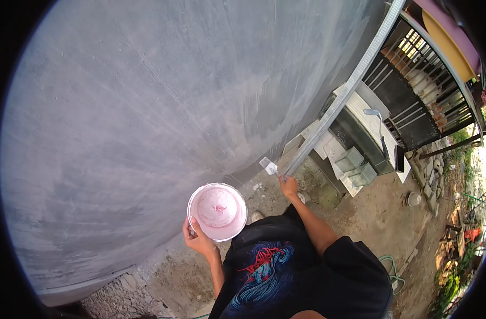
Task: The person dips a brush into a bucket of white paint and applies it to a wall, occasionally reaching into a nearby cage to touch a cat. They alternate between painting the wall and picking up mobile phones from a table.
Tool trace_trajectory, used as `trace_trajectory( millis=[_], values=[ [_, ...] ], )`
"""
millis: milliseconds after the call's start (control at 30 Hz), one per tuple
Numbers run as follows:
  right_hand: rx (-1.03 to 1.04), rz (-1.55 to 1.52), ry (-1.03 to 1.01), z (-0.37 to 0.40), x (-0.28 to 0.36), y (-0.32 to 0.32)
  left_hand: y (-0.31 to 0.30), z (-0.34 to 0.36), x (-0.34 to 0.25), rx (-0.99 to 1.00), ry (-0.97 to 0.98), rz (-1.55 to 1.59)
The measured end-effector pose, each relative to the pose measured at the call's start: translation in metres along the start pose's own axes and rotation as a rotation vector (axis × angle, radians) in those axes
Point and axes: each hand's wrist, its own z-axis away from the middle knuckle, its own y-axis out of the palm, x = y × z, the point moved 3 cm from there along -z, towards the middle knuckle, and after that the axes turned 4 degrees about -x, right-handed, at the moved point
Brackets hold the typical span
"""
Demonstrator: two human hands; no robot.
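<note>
My left hand (199, 240) grips the rim of a round bucket (217, 232), its thumb over the edge and fingers along the outside. Pale pinkish-white residue coats the inside, with a small reddish patch at the bottom. In my right hand (288, 186) is a paintbrush (269, 166), held by the handle, its pale bristle end directed up and left toward the wall. A tall grey wall (163, 95) fills the left and upper view, with darker streaks near its right part. The brush overlaps the ground at the wall's foot in this view.
A slanted metal post (345, 94) rises right of the brush. Behind it stand a tiled counter (366, 114), glass boxes (362, 174) and a barred cage (413, 95). Rubble (123, 297) lies at the wall's base; a small pot (413, 199) and hose (394, 271) are right.
</note>
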Motion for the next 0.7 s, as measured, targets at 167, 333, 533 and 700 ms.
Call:
trace_trajectory(
  millis=[167, 333, 533, 700],
  values=[
    [-0.244, -0.053, 0.046, -0.025, 0.028, -0.034, -0.01, -0.002, 0.005, -0.041, -0.042, -0.044],
    [-0.182, -0.255, -0.184, -0.035, 0.06, -0.026, -0.004, 0.003, 0.01, -0.064, -0.03, -0.044],
    [0.277, -0.045, -0.701, 0.023, 0.065, -0.017, 0.03, 0.024, 0.004, -0.055, -0.002, -0.112],
    [0.12, 0.011, -0.479, -0.033, 0.047, -0.037, 0.064, 0.055, -0.014, -0.088, -0.002, -0.1]
  ],
)
